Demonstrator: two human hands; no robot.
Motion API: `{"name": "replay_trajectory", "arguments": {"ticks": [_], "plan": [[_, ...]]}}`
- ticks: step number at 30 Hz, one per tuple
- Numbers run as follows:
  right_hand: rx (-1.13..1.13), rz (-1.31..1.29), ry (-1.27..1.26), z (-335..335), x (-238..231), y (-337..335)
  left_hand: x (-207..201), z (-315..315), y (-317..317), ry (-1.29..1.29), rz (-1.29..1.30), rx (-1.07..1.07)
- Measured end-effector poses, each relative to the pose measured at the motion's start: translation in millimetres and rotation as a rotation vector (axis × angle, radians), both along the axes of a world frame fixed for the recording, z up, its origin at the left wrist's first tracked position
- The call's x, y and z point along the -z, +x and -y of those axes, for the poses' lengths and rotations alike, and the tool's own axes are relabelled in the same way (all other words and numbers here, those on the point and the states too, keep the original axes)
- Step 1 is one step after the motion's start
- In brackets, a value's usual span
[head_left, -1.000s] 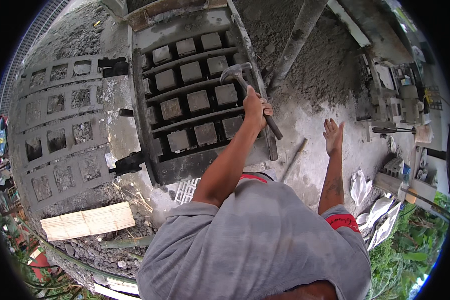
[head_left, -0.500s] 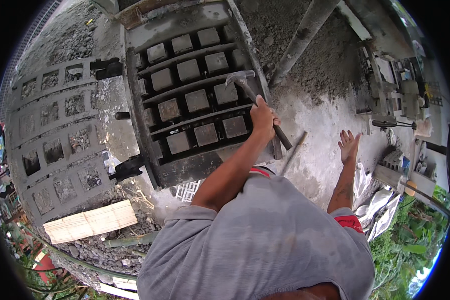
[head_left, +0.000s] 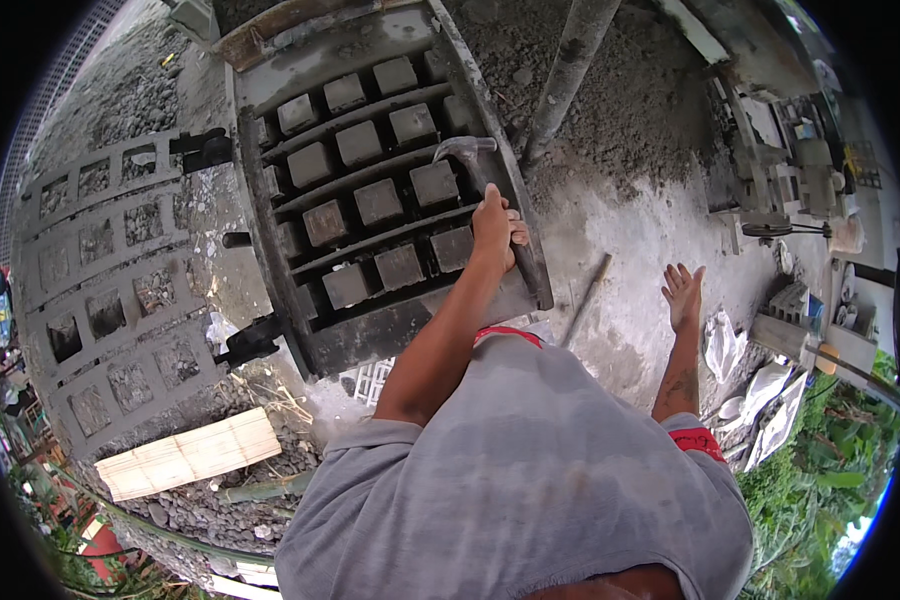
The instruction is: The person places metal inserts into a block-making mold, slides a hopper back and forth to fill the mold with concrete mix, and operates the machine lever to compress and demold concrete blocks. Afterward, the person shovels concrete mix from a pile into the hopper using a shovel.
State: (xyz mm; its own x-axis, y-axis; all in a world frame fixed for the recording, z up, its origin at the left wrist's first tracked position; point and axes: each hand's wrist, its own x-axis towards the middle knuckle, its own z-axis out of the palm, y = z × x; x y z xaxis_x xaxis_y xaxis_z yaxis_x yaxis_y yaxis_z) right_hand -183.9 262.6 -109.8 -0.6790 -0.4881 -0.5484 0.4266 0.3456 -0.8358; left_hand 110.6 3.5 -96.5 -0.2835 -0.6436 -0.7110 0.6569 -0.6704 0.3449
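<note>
Left hand's point(head_left: 495, 238) fingers wrap a steel claw hammer point(head_left: 465, 147), right hand's point(head_left: 683, 292) spread; formed grey concrete blocks point(head_left: 130, 302) lie beside a seemingly unfilled, dark metal mould point(head_left: 380, 335).

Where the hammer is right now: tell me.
The hammer is at upper middle in the head view, gripped in the left hand, against the right side of the mould.

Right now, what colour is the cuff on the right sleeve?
The right cuff is red; the head view shows it best.
</note>
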Motion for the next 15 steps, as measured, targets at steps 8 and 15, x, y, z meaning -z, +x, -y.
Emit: {"name": "replay_trajectory", "arguments": {"ticks": [8, 15], "plan": [[-0.06, 0.118, 0.003, -25.7, 4.8, 27.8, -30.4, 41.1, 76.5, -0.224, 0.029, -0.438], [-0.273, 0.055, -0.14, 60.4, -5.2, 44.1, 8.8, 1.5, 8.3, 0.135, -0.15, 0.131]]}}
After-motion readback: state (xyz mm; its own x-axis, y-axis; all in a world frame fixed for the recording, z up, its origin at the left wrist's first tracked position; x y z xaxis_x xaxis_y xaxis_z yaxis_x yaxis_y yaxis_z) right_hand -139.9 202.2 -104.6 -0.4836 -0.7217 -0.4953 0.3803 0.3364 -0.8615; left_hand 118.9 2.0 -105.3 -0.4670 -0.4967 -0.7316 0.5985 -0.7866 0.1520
